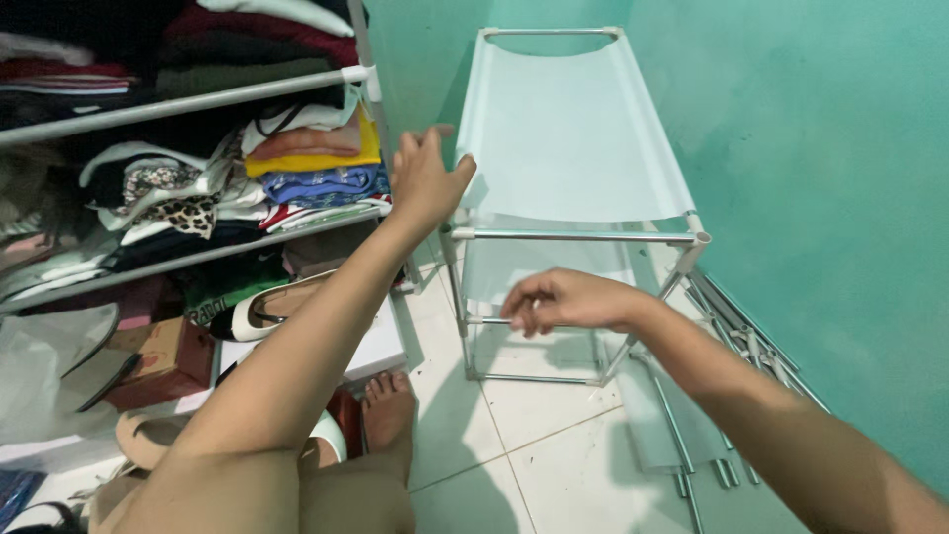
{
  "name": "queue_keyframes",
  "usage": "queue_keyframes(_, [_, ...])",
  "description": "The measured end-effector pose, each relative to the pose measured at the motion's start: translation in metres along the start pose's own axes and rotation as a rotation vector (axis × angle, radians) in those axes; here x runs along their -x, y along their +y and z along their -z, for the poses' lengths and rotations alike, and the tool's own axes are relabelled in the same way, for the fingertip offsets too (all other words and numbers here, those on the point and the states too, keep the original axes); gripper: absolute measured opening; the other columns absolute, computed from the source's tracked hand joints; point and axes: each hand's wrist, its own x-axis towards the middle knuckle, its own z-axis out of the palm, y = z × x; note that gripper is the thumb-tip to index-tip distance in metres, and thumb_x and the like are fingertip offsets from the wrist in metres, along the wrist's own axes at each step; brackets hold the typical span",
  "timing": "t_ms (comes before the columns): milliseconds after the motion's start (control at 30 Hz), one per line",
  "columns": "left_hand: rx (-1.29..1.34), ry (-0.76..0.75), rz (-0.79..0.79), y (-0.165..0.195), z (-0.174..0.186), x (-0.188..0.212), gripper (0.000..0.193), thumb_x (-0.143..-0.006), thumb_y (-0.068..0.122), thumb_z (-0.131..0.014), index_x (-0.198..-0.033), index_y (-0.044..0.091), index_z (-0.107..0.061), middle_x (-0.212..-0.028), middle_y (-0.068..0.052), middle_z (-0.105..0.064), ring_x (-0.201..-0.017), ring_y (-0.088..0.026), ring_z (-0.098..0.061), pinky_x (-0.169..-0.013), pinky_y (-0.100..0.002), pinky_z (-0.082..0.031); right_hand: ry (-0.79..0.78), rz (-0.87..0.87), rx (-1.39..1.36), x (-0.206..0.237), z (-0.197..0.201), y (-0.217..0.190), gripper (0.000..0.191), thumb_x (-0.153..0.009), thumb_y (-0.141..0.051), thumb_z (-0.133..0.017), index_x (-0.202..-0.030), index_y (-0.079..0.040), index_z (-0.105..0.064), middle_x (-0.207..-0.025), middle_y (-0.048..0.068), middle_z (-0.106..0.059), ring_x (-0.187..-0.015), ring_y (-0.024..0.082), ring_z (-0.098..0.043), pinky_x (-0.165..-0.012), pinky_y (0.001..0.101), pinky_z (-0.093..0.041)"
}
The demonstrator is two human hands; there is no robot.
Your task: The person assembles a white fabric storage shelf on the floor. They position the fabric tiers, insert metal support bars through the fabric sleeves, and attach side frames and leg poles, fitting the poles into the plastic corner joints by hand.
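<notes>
Left hand (427, 181) on rack (573, 138) edge; right hand (563, 301) curled, apparently empty.

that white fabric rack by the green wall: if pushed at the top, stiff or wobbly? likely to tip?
The rack looks light: thin metal tubes and slack fabric shelves, so it would probably slide or sway easily. Tall on a narrow base and on smooth tile floor, it seems apt to tip. The left hand touches its top corner.

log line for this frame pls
left hand: open, on rack edge | right hand: fingers pinched by front bar | loose tubes: on floor
</notes>
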Motion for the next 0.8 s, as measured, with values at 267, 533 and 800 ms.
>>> queue_keyframes(267, [0.120,-0.120,-0.355,0.094,0.024,0.022,0.019,-0.089,0.031,-0.070,-0.101,0.018,-0.077,-0.115,-0.010,-0.063,-0.113,-0.033,-0.058,-0.096,-0.048,-0.045,-0.065,0.059,0.006,0.097,0.076,-0.021,0.038,-0.089,-0.017,-0.069,-0.123,0.001,-0.069,-0.109,0.011,-0.077,-0.103,0.018,-0.071,-0.093,0.0328,-0.057])
queue_keyframes(533, [0.210,-0.600,-0.441,0.145,-0.022,0.046,0.027,-0.094,0.038,-0.064,-0.104,0.017,-0.077,-0.102,-0.008,-0.075,-0.098,-0.029,-0.070,-0.086,-0.044,-0.054,0.713,0.312,-0.499,0.128,0.147,0.035,0.018,-0.104,-0.019,-0.072,-0.111,-0.005,-0.064,-0.104,0.007,-0.066,-0.094,0.017,-0.062,-0.085,0.0334,-0.050])
queue_keyframes(800, [0.033,-0.778,-0.383,0.178,-0.028,0.066,0.032,-0.098,0.042,-0.056,-0.109,0.019,-0.076,-0.093,-0.010,-0.076,-0.088,-0.031,-0.071,-0.078,-0.045,-0.055,0.595,-0.097,-0.519,0.111,0.122,0.054,0.038,-0.096,-0.040,-0.062,-0.116,-0.008,-0.064,-0.109,0.007,-0.072,-0.100,0.017,-0.069,-0.084,0.0357,-0.053])
